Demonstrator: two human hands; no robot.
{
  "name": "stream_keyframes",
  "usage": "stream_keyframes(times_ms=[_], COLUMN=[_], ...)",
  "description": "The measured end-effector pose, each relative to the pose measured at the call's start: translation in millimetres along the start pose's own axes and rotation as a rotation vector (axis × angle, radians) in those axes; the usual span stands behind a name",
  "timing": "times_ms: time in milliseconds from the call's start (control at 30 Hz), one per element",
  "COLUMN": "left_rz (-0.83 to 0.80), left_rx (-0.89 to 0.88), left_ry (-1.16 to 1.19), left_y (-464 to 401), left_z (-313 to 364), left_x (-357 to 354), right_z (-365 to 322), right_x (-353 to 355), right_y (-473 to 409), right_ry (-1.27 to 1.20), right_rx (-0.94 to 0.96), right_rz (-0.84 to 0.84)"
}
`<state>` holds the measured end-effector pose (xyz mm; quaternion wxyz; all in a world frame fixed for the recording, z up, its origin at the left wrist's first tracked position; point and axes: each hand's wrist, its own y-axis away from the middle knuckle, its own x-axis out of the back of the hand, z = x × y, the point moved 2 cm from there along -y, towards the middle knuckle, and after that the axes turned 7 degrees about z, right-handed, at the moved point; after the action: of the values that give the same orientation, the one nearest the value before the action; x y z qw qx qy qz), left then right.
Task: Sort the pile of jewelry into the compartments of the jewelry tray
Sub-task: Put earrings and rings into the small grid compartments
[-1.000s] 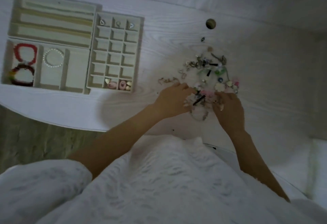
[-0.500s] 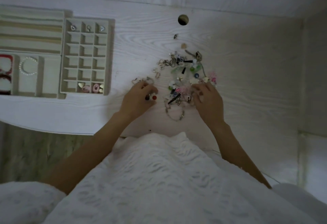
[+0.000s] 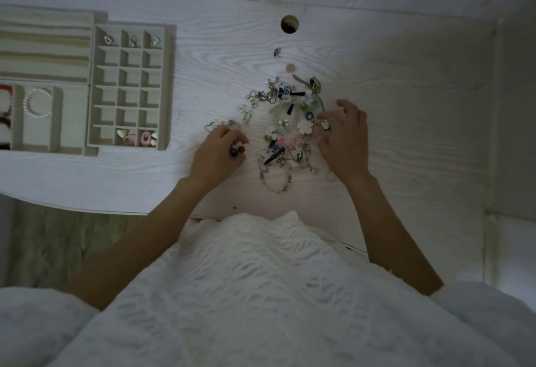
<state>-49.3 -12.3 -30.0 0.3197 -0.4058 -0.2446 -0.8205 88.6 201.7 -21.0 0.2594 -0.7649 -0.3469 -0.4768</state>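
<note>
Centre frame: left hand [image 3: 216,155] fingers pinch a red-beaded piece [image 3: 239,147]; right hand [image 3: 345,140] fingers spread over the mixed jewelry pile [image 3: 285,123] on the white wood-grain tabletop [image 3: 406,105].

White wood-grain surface [image 3: 406,123] with a round hole [image 3: 289,24] near its far edge. Resting on it: jewelry tray [image 3: 171,88] at left, holding pieces in several compartments; loose jewelry pile [image 3: 285,123] at centre; two stray pieces [image 3: 277,52] between hole and pile
</note>
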Motion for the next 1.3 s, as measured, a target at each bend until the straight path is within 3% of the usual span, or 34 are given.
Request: stream_keyframes(times_ms=[133,400,600,700,767,833,933,1033,1133,1300], left_rz=[0.001,0.002,0.045,0.062,0.077,0.083,0.074,0.015,0.008,0.288], left_rx=[0.014,-0.023,-0.082,-0.114,-0.028,0.147,0.447,0.631,0.661,0.654], left_ry=[-0.009,-0.041,-0.054,0.043,0.294,0.578,0.827,0.935,1.030,0.845], left_y=[0,-1,4,4,7,13,27,44,60,68], left_z=[0,1,2,4,7,7,-17,-54,-83,-124], left_x=[0,0,0,12,31,50,72,84,93,115], right_z=[-2,-3,-38,-65,-88,-112,-160,-201,-231,-263], right_x=[-3,13,35,27,15,1,-23,-49,-73,-95], right_y=[7,-2,-6,-4,-3,-3,1,3,4,-9], right_ry=[0.105,-0.026,-0.631,-0.824,-0.766,-0.634,-0.582,-0.604,-0.609,-0.658], right_rx=[0.070,0.123,-0.245,-0.328,-0.214,-0.033,0.129,0.204,0.261,0.194], right_rz=[-0.016,0.138,-0.026,-0.113,-0.188,-0.283,-0.372,-0.457,-0.556,-0.605])
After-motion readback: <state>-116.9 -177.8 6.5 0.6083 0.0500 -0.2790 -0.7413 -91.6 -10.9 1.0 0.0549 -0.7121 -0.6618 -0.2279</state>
